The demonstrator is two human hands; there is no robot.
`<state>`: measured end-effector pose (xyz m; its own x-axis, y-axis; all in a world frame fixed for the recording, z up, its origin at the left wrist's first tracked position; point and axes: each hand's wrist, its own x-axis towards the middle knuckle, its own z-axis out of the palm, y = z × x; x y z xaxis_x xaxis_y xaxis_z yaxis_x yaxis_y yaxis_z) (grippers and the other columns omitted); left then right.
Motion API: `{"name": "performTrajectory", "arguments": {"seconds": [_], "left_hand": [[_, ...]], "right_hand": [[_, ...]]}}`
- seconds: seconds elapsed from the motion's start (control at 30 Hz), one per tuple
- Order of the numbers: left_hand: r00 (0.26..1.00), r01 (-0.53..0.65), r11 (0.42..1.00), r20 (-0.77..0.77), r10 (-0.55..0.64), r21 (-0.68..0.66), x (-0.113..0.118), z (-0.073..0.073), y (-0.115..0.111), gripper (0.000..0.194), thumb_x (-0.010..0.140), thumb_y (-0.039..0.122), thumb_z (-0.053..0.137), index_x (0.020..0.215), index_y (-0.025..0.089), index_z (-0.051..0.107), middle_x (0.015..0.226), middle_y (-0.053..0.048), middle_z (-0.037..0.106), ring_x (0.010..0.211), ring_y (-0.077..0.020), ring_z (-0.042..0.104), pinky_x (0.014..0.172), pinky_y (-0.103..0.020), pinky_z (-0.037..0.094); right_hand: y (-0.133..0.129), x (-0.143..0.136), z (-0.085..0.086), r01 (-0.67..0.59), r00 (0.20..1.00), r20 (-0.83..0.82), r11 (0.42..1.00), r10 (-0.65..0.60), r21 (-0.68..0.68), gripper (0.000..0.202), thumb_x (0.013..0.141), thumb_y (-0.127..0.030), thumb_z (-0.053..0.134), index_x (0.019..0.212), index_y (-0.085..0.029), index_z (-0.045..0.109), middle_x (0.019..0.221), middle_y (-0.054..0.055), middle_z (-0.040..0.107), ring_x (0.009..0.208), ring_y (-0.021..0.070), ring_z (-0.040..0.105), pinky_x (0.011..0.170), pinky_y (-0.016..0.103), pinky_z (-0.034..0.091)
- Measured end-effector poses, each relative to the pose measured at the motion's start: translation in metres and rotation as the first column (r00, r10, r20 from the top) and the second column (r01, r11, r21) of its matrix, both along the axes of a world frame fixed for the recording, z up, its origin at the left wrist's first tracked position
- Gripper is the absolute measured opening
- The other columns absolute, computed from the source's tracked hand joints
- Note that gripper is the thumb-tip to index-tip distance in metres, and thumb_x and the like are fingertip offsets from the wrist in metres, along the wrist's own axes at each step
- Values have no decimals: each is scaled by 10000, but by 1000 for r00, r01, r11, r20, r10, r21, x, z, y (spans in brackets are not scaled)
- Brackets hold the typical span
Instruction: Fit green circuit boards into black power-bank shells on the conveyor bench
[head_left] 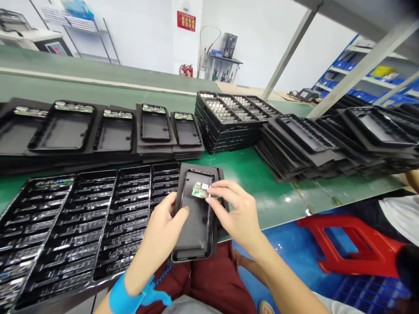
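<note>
Near the bench's front edge, my left hand [167, 224] grips the left side of a black rectangular plastic housing [193, 231], its thumb over the rim. Dark foam sheet [214, 240] shows under and beside the housing. Between thumb and fingers, my right hand [234, 205] pinches a small green circuit board [200, 190], held over the upper part of the housing. Whether the board touches the housing I cannot tell. A blue wrist strap [127, 296] circles my left wrist.
Left lies a black slotted tray [108, 226]. Behind it, housings with boards [155, 124] rest on foam stacks. Stacked trays [229, 135] of parts stand at the back centre, more housings [306, 133] to the right. A red stool [356, 244] and another person's white sleeve [401, 216] are at right.
</note>
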<state>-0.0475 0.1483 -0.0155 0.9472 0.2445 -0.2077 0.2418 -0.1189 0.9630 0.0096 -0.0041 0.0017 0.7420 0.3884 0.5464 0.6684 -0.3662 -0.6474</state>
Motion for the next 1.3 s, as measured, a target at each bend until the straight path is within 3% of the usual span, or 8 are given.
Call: {"name": "performTrajectory", "arguments": {"seconds": [0.2,0.33,0.4,0.57,0.77,1.17,1.3], "left_hand": [[995,-92,976,-58,83,-196,-33,12,-4,456,794,379,506,1197,178,439,1233,-76,572,1072,-212,557,896,-340,463],[979,-172,887,-175,105,-429,-50,16,-7,573,737,387,615,1236,186,417,1257,-88,564,1078,-239,561,823,-330,512],[979,-172,858,-180,94,-485,-55,16,-8,563,742,382,620,1239,205,423,1226,-74,592,1046,-234,582,761,-306,531],[983,-161,866,-158,96,-474,-67,15,-7,557,764,363,615,1259,222,402,1246,-60,583,1079,-216,568,722,-253,532],[985,-133,875,-157,67,-466,-74,13,-6,475,800,361,591,1231,252,423,1258,-28,572,1108,-191,549,787,-242,513],[975,-167,850,-210,69,-499,-87,8,-10,494,779,379,606,1229,252,447,1088,-34,661,931,-203,631,684,-268,536],[974,-190,822,-209,88,-537,-88,10,-9,526,761,368,630,1239,257,439,1094,-38,657,909,-207,640,656,-266,543]], "right_hand": [[17,-12,5,37,969,248,988,0,-147,126,831,-154,572,875,-159,690,937,90,677,845,180,623,753,316,516],[24,-21,11,16,963,265,970,52,-244,112,841,-156,562,850,-161,673,949,77,689,883,188,620,786,341,490],[26,-26,13,16,959,276,963,62,-270,109,845,-148,555,840,-157,664,945,75,693,885,188,620,786,347,479],[29,-34,18,36,964,260,949,49,-314,96,837,-142,562,820,-155,656,969,82,662,926,204,566,838,367,447],[27,-35,25,-19,985,148,918,84,-396,95,841,-143,560,808,-167,646,815,47,614,809,192,507,754,360,449],[31,-36,37,-72,993,41,838,111,-541,104,812,-109,567,739,-158,622,747,45,602,752,198,498,685,352,451],[30,-38,37,-76,990,60,854,124,-515,103,829,-103,535,767,-154,599,783,55,594,778,199,491,697,350,450]]}}
